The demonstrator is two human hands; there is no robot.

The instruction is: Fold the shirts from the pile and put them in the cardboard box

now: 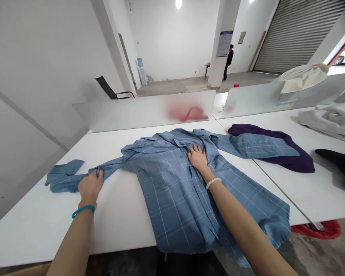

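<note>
A blue checked button-up shirt (166, 180) lies spread front side up on the white table, its lower hem hanging over the near edge. My left hand (91, 184) is closed around the sleeve on the left, whose cuff end lies folded and crumpled beyond it. On the shirt's upper chest, near the button placket, my right hand (197, 156) rests flat with its fingers spread. The other sleeve stretches right, lying over a dark purple garment (303, 163). Wrinkled cloth hides the collar's exact shape.
A frosted divider (149, 111) runs along the back of the white table (123, 226). Black cloth (337, 165) and pale garments (333, 119) lie at the right. Below the table's right front edge is a red-lined bin (327, 230). A person (229, 63) stands far back by a pillar.
</note>
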